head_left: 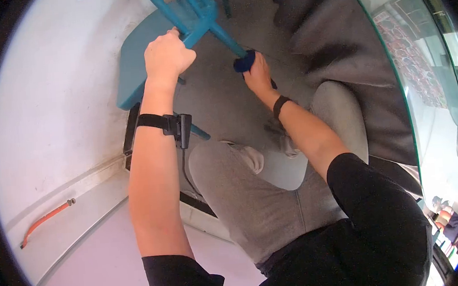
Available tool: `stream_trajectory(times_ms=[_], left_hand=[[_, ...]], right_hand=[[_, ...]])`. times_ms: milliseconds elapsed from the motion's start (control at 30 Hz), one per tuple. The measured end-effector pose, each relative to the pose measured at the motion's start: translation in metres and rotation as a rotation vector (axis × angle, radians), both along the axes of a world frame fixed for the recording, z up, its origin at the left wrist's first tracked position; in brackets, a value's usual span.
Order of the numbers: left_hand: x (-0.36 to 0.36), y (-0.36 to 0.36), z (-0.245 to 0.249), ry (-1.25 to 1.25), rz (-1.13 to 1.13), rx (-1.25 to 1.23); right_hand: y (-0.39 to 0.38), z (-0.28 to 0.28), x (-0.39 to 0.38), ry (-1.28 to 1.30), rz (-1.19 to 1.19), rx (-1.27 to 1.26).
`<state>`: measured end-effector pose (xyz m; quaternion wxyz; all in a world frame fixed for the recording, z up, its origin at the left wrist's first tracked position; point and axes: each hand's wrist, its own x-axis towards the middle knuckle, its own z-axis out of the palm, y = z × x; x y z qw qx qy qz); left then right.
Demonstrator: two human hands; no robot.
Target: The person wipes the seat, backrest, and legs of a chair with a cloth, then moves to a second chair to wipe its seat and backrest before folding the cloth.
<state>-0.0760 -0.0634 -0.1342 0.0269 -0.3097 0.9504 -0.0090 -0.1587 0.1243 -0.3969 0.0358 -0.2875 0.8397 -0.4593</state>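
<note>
A teal chair [136,64] is standing or leaning ahead of the person, at the top of the view, near the white wall [60,85]; its upper part is running out of the picture, so I cannot tell quite how it is resting. The left hand [167,52] is grasping the chair, its fingers curling over a teal edge, with the thumb side turning towards the right. The right hand [259,74] is holding a dark blue cloth [243,63], its fingers closing on it and pressing it around the lower end of a slanting teal rod [226,38] of the chair. A black strap [152,120] is circling the left wrist and carrying a small black device [184,131], from which a thin cable [184,164] is hanging. A dark band [281,106] is encircling the right wrist. Grey trousers [243,200] are covering the bent legs, and the grey floor [212,85] is showing between the hands. An orange tube [47,219] is lying along the ledge at the left, while dark, creased material [339,45] is spreading beside a glass panel [401,62] at the right
</note>
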Motion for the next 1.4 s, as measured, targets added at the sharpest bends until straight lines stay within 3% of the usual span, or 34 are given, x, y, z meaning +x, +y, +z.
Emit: stream_trajectory(times_ms=[133, 200, 300, 433, 733, 833, 967, 1067, 1167, 1233, 1400], left_hand=[[0.007, 0.004, -0.002, 0.063, -0.039, -0.017], [0.011, 0.0, -0.008, 0.107, -0.054, -0.046], [0.019, 0.008, -0.02, 0.22, -0.116, -0.09], [0.016, 0.009, -0.017, 0.201, -0.097, -0.066], [0.017, 0.025, 0.003, 0.116, -0.038, -0.044], [0.012, 0.024, 0.008, 0.057, -0.009, 0.0], [0.011, 0.025, 0.0, 0.045, -0.009, 0.006], [0.015, 0.022, -0.005, 0.032, -0.016, 0.004], [0.014, 0.017, -0.01, 0.032, -0.008, -0.025], [0.013, 0.02, -0.009, 0.042, -0.008, -0.012], [0.006, 0.025, -0.003, 0.002, -0.009, 0.006]], right_hand=[[-0.053, 0.042, -0.013, 0.092, -0.024, -0.071], [-0.077, 0.078, -0.028, 0.245, 0.096, -0.163], [-0.089, 0.108, -0.029, 0.183, 0.11, -0.189], [-0.074, 0.078, -0.018, 0.244, 0.11, -0.253], [0.023, -0.021, 0.01, -0.076, -0.054, 0.084], [0.049, -0.061, 0.013, -0.223, -0.101, 0.333], [0.069, -0.108, 0.014, -0.299, -0.162, 0.413], [0.071, -0.118, 0.021, -0.365, -0.126, 0.453], [0.067, -0.112, 0.022, -0.448, -0.253, 0.493], [0.067, -0.086, 0.026, -0.416, -0.263, 0.555], [0.049, -0.055, 0.014, -0.297, -0.117, 0.379]])
